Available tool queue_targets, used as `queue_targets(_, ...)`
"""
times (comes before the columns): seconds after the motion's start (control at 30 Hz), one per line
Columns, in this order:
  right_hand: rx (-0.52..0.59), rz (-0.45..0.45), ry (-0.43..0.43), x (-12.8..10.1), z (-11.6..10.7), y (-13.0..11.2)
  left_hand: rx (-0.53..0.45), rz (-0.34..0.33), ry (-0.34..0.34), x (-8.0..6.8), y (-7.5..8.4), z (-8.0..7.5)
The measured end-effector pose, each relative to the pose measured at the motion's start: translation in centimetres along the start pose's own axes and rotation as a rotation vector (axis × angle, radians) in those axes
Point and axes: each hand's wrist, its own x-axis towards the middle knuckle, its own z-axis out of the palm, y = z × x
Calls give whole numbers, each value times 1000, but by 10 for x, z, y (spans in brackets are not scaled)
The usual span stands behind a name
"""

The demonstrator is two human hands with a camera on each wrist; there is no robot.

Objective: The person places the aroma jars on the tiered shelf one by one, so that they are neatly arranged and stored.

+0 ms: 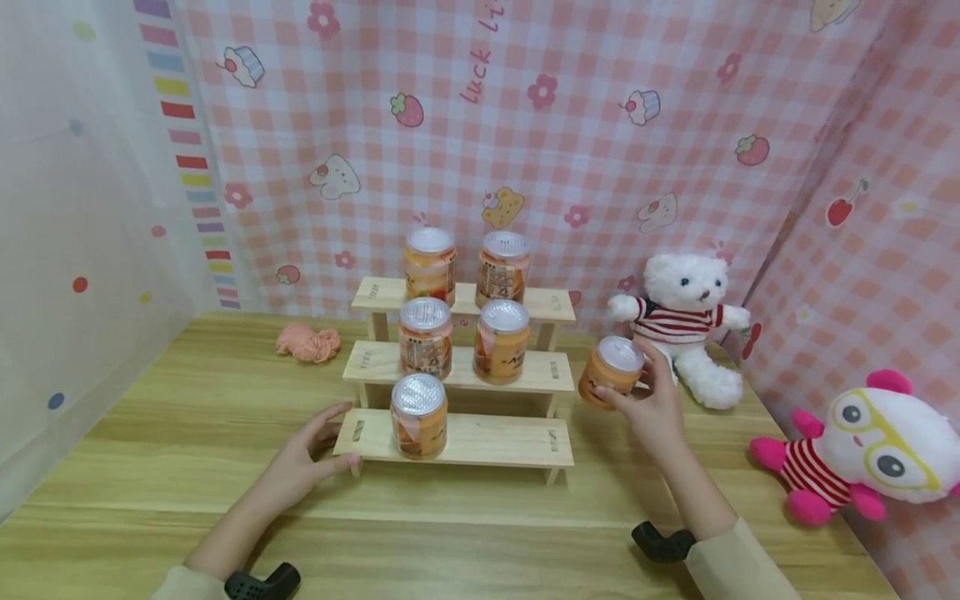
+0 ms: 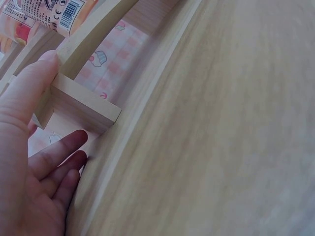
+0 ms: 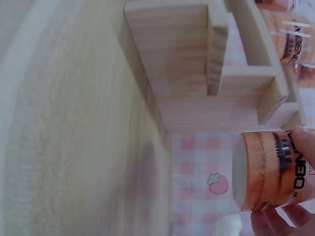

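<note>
A three-step wooden rack stands on the table and carries several orange jars with clear lids; one jar is on the lowest step. My left hand rests open against the rack's left end, thumb on the lowest step, fingers straight. My right hand grips another orange jar just right of the rack, level with the middle step and lifted off the table. In the right wrist view the jar is seen from its base, with my fingers round it.
A white teddy bear in a striped shirt sits just behind my right hand. A white and pink plush toy lies at the far right. A pink yarn bundle lies left of the rack. Pink checked curtains close off the back and right.
</note>
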Motion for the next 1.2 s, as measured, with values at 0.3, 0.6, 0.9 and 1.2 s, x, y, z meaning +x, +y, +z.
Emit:
queue_targets(0.3, 1, 14, -4, -9, -9, 9, 21, -4, -4, 0, 0, 1)
queue_targets(0.6, -13, -24, -67, -24, -14, -16, 57, 1, 9, 1, -2, 1)
queue_targets(0.9, 40, -59, -126, -31, -8, -32, 47, -2, 10, 0, 0, 1)
queue_targets(1.2, 83, -72, -190, -37, 8, -40, 24, 11, 8, -1, 3, 0)
